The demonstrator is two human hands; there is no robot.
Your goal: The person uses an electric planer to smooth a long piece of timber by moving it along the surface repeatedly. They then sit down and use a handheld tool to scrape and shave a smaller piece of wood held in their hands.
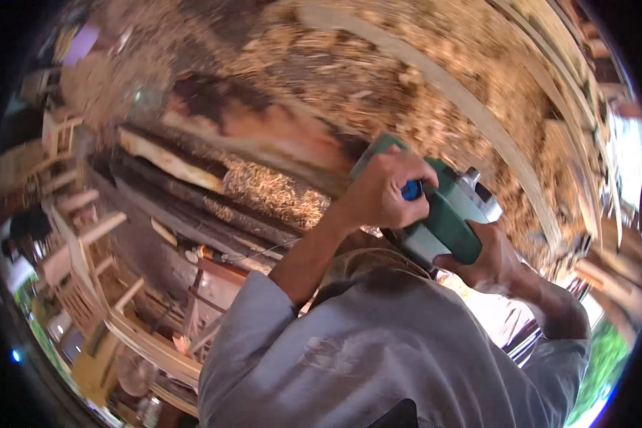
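Head view: green power tool (446, 214) held up over a long reddish plank (264, 135), wood shavings (278, 189) all around. Left hand (385, 196) wrapped tight around the front part by the blue knob (411, 190). Right hand (488, 260) closed on the back handle. Looks heavy and hard, not bendy. Best held with both hands on the two grips. Pale curved boards (478, 107) lying near.

Both hands, left hand (381, 192) and right hand (488, 257), clasp a green power planer (446, 214) above a shavings-strewn floor (378, 78) beside rough planks (192, 192).
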